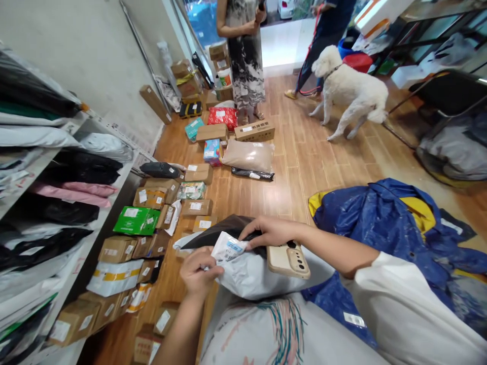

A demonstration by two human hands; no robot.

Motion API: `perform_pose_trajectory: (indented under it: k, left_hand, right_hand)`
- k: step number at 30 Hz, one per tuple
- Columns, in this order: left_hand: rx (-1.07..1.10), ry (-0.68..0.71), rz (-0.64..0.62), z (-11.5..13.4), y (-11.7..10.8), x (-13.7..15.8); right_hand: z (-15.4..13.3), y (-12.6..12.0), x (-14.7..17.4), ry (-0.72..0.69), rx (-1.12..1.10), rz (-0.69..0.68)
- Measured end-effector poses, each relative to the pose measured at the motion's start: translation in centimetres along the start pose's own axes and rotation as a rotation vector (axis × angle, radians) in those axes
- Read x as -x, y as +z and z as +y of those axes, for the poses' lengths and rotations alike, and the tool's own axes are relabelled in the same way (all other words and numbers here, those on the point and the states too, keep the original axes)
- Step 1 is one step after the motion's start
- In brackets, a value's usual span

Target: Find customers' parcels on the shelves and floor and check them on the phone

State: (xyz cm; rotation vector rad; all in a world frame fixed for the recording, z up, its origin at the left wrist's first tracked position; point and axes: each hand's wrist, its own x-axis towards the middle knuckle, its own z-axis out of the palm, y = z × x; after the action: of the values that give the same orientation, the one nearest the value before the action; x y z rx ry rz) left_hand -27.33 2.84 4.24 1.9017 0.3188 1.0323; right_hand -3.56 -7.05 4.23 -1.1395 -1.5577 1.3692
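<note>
Against my torso rests a white plastic mailer bag (247,276), with a dark mailer bag (213,233) beside it on the far side. My left hand (200,268) is closed on the white bag's near-left edge, by a shipping label (229,247). Over the bag, my right hand (272,233) pinches at the label's right side with thumb and fingers. Below that hand lies a phone in a beige case (289,259), camera side up; what supports it is partly hidden.
Cardboard boxes (117,249) and a green parcel (137,220) line the floor at left, beside shelves of bagged parcels (64,210). Blue and yellow sacks (365,218) lie at right. Ahead stand a person in a patterned dress (245,61), a white dog (350,88) and another person (327,40).
</note>
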Motion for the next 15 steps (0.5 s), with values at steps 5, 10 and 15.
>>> perform_pose_trajectory:
  k: [5,10,15]
  left_hand:
    - [0.109,-0.022,0.145,-3.9,0.3,-3.9]
    - [0.176,-0.099,0.310,-7.9,0.9,-11.3]
    - [0.292,-0.104,0.343,-11.4,0.6,-19.2]
  right_hand:
    - [0.3,-4.5,-4.6,0.057,-0.099,0.141]
    - [-1.5,-10.7,-9.3,0.091,-0.087,0.306]
    - [-4.0,-16.4,-13.8,0.109,-0.040,0.413]
